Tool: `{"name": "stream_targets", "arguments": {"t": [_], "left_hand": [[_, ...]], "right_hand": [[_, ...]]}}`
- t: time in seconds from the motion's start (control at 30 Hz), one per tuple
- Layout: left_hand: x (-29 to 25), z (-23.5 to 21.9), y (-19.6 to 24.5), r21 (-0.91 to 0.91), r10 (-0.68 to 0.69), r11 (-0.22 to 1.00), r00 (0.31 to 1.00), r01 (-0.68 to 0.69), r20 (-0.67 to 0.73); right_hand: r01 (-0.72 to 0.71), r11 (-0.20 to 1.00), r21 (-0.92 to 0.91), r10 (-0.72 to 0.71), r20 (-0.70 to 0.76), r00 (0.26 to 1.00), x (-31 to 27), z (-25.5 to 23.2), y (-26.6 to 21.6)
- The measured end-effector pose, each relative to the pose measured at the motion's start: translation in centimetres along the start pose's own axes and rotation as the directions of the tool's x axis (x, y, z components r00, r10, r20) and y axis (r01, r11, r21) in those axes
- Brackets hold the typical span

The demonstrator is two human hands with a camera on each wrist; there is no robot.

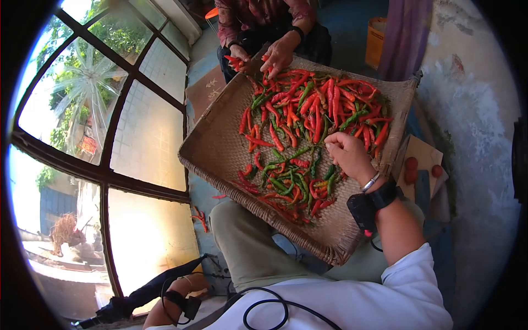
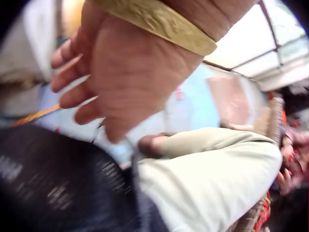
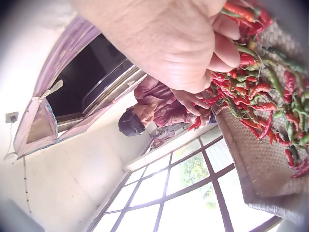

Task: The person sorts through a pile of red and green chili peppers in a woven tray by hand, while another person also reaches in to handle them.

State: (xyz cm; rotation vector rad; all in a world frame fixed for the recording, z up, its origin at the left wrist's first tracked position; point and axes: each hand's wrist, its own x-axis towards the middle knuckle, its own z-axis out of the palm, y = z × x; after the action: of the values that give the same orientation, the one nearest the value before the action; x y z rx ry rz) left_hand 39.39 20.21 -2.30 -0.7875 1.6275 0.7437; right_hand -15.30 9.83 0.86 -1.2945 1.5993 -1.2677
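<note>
A wide, shallow woven basket [image 1: 212, 148] holds red, green and orange chili peppers [image 1: 316, 107]. My right hand [image 1: 355, 157] is low over the peppers at the basket's right side, its fingers curled inward. No pepper shows between the fingertips in the head view. In the right wrist view, the same hand [image 3: 169, 48] overlaps the edge of the pile, and its palm side is hidden. My left hand [image 2: 130, 72] hangs away from the basket, fingers loose and nothing in them. A black folded umbrella [image 1: 148, 286] lies near that hand in the head view.
Across the basket, another person [image 1: 264, 22] holds red peppers over its far edge. Tomatoes [image 1: 411, 170] sit on a board at the right. A framed window [image 1: 104, 170] lines the left side. Fallen red peppers [image 1: 199, 217] lie on the floor; a black cable [image 1: 286, 308] crosses my lap.
</note>
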Motion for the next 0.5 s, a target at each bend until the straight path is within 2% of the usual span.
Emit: {"name": "stream_targets", "arguments": {"t": [0.03, 0.07, 0.1, 0.13, 0.17, 0.2, 0.23, 0.3, 0.37, 0.43, 0.5], "left_hand": [[-2.3, -4.3, 0.4, -0.115, -0.382, 0.92, 0.923, 0.374, -0.056], [-3.6, -7.2, -0.1, 0.075, -0.419, 0.875, 0.826, 0.478, -0.377], [-6.2, -12.7, 3.2, -0.015, -0.491, 0.815, 0.676, 0.58, -0.55], [-7.1, -16.1, 4.4, -0.168, -0.451, 0.849, 0.523, 0.5, -0.723], [-7.3, -19.2, 5.8, -0.173, -0.356, 0.884, 0.385, 0.435, -0.852], [-6.6, -21.6, 6.7, -0.077, -0.142, 0.939, 0.174, 0.334, -0.974], [-6.0, -24.4, 8.3, 0.034, -0.01, 0.944, 0.131, 0.329, -0.991], [-4.9, -28.7, 12.0, 0.363, 0.366, 0.929, -0.036, 0.079, -0.93], [-3.3, -31.7, 15.5, 0.502, 0.505, 0.863, 0.084, -0.052, -0.859], [-0.5, -34.2, 18.6, 0.494, 0.541, 0.835, 0.191, -0.243, -0.819], [3.3, -35.9, 20.6, 0.478, 0.551, 0.834, 0.403, -0.274, -0.73]], "right_hand": [[0.011, 1.0, 0.002, -0.011, -0.011, 1.0, 0.0, -0.1, -0.1], [-0.001, 1.0, 0.007, 0.001, -0.015, 1.0, 0.0, -0.1, -0.2], [-0.017, 1.0, 0.012, 0.017, -0.017, 1.0, -0.1, -0.2, -0.2], [0.016, 1.0, 0.008, -0.016, -0.032, 0.999, 0.0, -0.3, 0.1], [0.016, 1.0, 0.007, -0.016, -0.035, 0.999, 0.0, -0.4, 0.1], [0.034, 0.999, 0.001, -0.034, -0.047, 0.998, 0.1, -0.6, 0.1], [0.045, 0.999, -0.005, -0.045, -0.059, 0.997, 0.1, -0.9, 0.2], [0.01, 1.0, 0.026, -0.008, -0.054, 0.998, -0.1, -1.6, -0.3], [-0.036, 0.998, 0.059, 0.038, -0.047, 0.998, -0.2, -2.0, -0.3], [-0.01, 0.996, 0.084, 0.012, -0.021, 1.0, -0.1, -2.2, 0.1], [-0.027, 0.995, 0.096, 0.03, -0.027, 0.999, -0.3, -2.4, 0.3]]}}
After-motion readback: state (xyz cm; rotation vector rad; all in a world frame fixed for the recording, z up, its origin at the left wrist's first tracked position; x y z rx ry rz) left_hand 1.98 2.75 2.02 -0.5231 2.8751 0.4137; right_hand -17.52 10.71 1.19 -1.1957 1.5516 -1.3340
